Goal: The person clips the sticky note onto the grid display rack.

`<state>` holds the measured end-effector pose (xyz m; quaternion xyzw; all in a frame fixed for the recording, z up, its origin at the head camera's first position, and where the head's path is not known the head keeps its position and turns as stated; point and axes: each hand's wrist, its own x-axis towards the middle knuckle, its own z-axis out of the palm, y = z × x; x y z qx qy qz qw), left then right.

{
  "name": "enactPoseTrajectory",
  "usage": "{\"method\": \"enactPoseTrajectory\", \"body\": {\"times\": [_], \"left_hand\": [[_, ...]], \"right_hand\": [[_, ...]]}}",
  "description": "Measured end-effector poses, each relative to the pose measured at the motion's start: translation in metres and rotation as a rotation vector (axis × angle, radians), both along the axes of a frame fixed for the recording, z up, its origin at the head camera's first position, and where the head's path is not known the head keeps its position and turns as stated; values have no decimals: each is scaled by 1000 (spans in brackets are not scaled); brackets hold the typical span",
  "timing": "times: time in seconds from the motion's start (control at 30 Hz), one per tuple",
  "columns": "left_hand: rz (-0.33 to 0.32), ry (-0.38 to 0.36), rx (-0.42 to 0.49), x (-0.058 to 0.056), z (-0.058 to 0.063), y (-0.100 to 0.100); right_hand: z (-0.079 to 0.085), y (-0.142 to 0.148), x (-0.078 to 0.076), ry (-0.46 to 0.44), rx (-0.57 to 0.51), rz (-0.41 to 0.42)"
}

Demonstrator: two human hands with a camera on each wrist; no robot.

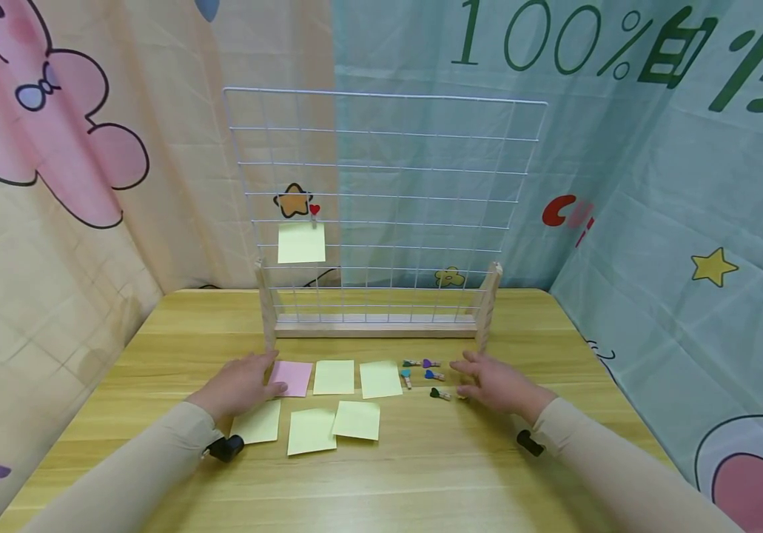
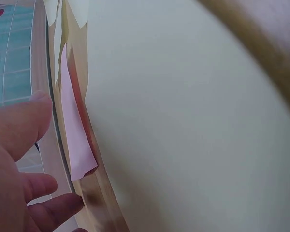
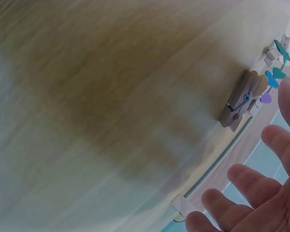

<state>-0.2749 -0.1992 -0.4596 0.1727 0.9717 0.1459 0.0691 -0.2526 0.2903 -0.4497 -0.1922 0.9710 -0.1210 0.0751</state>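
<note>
My left hand (image 1: 241,383) hovers at the left edge of a pink sticky note (image 1: 293,379), its thumb overlapping that edge in the head view. In the left wrist view, its fingers are spread and grip nothing, with the pink note just beyond them. To the right, my right hand (image 1: 497,385) is held low over the table, fingers apart and holding nothing. Beside its fingertips lie several mini clothespins with coloured heart tops, among them a dark green one (image 1: 439,394) and a blue one (image 1: 434,375). A wooden clothespin (image 3: 240,101) shows close to that hand.
A white wire grid (image 1: 388,222) stands in a wooden base (image 1: 376,326) at the back. A red-heart clothespin (image 1: 314,211) fixes a pale yellow note (image 1: 301,243) to it. Several more yellow notes, such as the overlapping one (image 1: 357,420), lie on the table (image 1: 408,481). Printed curtains surround it.
</note>
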Motion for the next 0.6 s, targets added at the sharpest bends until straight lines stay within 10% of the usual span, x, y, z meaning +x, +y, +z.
{"method": "enactPoseTrajectory", "body": {"times": [0.6], "left_hand": [[-6,9,24,1,0,4]], "right_hand": [[-2,-2,0,-5,16,37]]}}
